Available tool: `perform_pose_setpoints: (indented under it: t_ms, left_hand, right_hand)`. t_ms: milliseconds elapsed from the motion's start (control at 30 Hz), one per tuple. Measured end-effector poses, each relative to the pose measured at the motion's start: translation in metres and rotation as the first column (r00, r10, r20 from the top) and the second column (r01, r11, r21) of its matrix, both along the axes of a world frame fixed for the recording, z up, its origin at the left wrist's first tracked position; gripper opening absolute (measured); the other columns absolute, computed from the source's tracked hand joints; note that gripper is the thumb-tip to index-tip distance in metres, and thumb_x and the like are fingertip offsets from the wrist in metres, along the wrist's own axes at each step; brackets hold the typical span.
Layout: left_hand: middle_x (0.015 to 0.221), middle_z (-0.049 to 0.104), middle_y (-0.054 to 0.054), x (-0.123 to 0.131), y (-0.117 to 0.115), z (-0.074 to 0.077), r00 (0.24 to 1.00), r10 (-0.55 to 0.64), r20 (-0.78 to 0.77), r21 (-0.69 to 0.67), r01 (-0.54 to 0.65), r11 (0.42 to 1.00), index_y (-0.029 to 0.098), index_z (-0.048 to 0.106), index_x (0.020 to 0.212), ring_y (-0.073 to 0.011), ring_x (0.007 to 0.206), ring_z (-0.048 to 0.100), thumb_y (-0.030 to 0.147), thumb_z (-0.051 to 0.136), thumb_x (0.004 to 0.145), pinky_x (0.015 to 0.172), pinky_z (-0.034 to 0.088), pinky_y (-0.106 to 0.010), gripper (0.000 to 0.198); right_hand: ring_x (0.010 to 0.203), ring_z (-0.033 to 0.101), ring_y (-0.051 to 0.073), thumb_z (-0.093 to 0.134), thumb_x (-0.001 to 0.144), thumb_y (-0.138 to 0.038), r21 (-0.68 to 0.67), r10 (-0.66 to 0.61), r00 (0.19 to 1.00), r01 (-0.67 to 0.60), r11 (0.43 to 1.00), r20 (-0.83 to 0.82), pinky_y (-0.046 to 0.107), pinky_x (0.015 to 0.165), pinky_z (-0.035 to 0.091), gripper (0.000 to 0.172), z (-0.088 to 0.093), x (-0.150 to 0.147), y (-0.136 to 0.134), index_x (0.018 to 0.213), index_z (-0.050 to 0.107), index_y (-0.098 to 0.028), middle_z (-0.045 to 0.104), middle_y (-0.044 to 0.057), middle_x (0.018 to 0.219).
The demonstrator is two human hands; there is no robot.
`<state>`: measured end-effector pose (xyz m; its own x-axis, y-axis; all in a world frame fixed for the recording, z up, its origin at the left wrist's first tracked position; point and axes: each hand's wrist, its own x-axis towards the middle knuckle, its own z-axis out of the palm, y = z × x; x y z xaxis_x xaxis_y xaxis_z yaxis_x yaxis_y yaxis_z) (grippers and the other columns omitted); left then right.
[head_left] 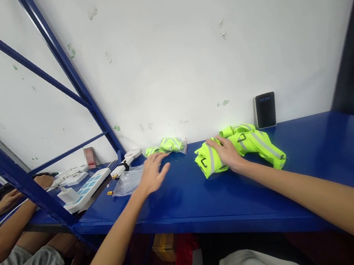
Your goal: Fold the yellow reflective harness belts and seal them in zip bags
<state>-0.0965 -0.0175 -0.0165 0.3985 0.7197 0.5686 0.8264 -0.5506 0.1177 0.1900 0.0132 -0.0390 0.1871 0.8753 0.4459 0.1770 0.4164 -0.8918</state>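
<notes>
My right hand [225, 152] lies flat with fingers spread on a folded neon-yellow reflective vest [208, 161] on the blue shelf [314, 162]. More neon-yellow vests [258, 141] are heaped just right of it. My left hand [152, 172] hovers open, fingers stretched, over the shelf beside a clear plastic bag [127, 181]. Its fingertips point toward a bagged neon-yellow vest [167, 145] by the wall.
A black device with a lit display [265, 110] leans against the white wall. A white power strip [88, 188], a small white fan [130, 156] and cables lie at the left. Another person's arms [6, 202] rest there. A blue frame post [71, 72] slants up.
</notes>
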Motion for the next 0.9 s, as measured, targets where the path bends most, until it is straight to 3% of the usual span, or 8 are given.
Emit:
perform_pose_setpoints:
  t_ms: [133, 233, 300, 433, 567, 700, 800, 900]
  left_hand:
    - [0.139, 0.050, -0.010, -0.066, -0.001, -0.013, 0.948, 0.284, -0.145, -0.115, -0.301, 0.947, 0.022, 0.048, 0.135, -0.0308, 0.132, 0.038, 0.054, 0.038, 0.092, 0.108, 0.028, -0.052, 0.054]
    - [0.140, 0.050, -0.013, -0.076, -0.006, -0.028, 0.917, 0.329, -0.227, -0.203, -0.375, 0.905, 0.021, 0.040, 0.141, -0.0334, 0.133, 0.039, 0.060, 0.040, 0.089, 0.109, 0.022, -0.058, 0.065]
    - [0.135, 0.055, -0.013, -0.072, -0.010, -0.034, 0.914, 0.332, -0.231, -0.203, -0.379, 0.903, 0.021, 0.046, 0.137, -0.0328, 0.128, 0.046, 0.056, 0.041, 0.089, 0.109, 0.020, -0.059, 0.059]
    - [0.122, 0.064, -0.010, -0.071, -0.013, -0.035, 0.927, 0.367, -0.072, -0.090, -0.373, 0.924, 0.019, 0.059, 0.121, -0.0291, 0.114, 0.057, 0.045, 0.040, 0.090, 0.107, 0.032, -0.051, 0.045]
    - [0.113, 0.067, -0.011, -0.075, -0.012, -0.027, 0.899, 0.353, 0.259, 0.181, -0.405, 0.896, 0.016, 0.060, 0.116, -0.0283, 0.106, 0.060, 0.045, 0.040, 0.089, 0.095, 0.043, -0.043, 0.045]
    - [0.120, 0.062, -0.014, -0.044, -0.008, -0.010, 0.940, 0.187, 0.285, 0.423, -0.298, 0.856, 0.014, 0.055, 0.120, -0.0277, 0.111, 0.056, 0.042, 0.036, 0.090, 0.097, 0.041, -0.043, 0.046]
    - [0.126, 0.059, -0.012, 0.005, 0.002, 0.002, 0.992, 0.061, 0.110, 0.393, -0.100, 0.914, 0.018, 0.054, 0.124, -0.0264, 0.118, 0.052, 0.037, 0.038, 0.090, 0.104, 0.034, -0.044, 0.042]
    - [0.127, 0.058, -0.010, 0.056, 0.021, 0.000, 0.999, -0.047, -0.024, 0.281, 0.052, 0.958, 0.020, 0.052, 0.127, -0.0237, 0.119, 0.050, 0.031, 0.038, 0.092, 0.108, 0.027, -0.044, 0.040]
  right_hand:
    - [0.068, 0.046, 0.018, 0.052, 0.081, -0.059, -0.002, 0.035, 0.998, -0.035, 0.999, 0.051, 0.028, 0.062, 0.035, 0.043, -0.001, 0.000, 0.002, 0.063, 0.044, -0.022, 0.051, 0.001, 0.065]
    - [0.062, 0.042, 0.016, 0.048, 0.083, -0.060, -0.009, 0.070, 0.993, -0.070, 0.998, 0.090, 0.028, 0.058, 0.033, 0.045, -0.003, -0.002, 0.000, 0.062, 0.043, -0.021, 0.047, -0.001, 0.060]
    - [0.059, 0.038, 0.015, 0.049, 0.083, -0.060, -0.009, 0.074, 0.989, -0.073, 0.997, 0.127, 0.028, 0.055, 0.031, 0.046, -0.003, -0.002, -0.002, 0.060, 0.043, -0.021, 0.043, -0.002, 0.057]
    - [0.063, 0.045, 0.017, 0.052, 0.083, -0.054, 0.010, 0.060, 0.980, -0.063, 0.998, 0.190, 0.029, 0.060, 0.034, 0.038, -0.002, 0.001, -0.005, 0.065, 0.052, -0.020, 0.053, 0.000, 0.064]
    - [0.094, 0.056, 0.024, 0.056, 0.082, -0.042, 0.073, 0.068, 0.980, -0.083, 0.994, 0.189, 0.033, 0.082, 0.040, 0.027, 0.001, 0.003, -0.003, 0.102, 0.063, -0.024, 0.064, 0.004, 0.108]
    - [0.091, 0.058, 0.024, 0.051, 0.086, -0.041, 0.144, 0.125, 0.964, -0.161, 0.976, 0.233, 0.034, 0.083, 0.039, 0.025, 0.004, 0.004, -0.003, 0.089, 0.065, -0.022, 0.067, 0.004, 0.096]
    - [0.079, 0.055, 0.022, 0.051, 0.085, -0.047, 0.128, 0.108, 0.966, -0.140, 0.982, 0.234, 0.032, 0.073, 0.039, 0.029, 0.006, 0.005, -0.003, 0.079, 0.061, -0.020, 0.064, 0.003, 0.081]
    - [0.067, 0.048, 0.018, 0.051, 0.085, -0.050, 0.111, 0.061, 0.975, -0.087, 0.990, 0.214, 0.029, 0.065, 0.034, 0.033, 0.007, 0.009, -0.003, 0.069, 0.053, -0.021, 0.052, 0.000, 0.067]
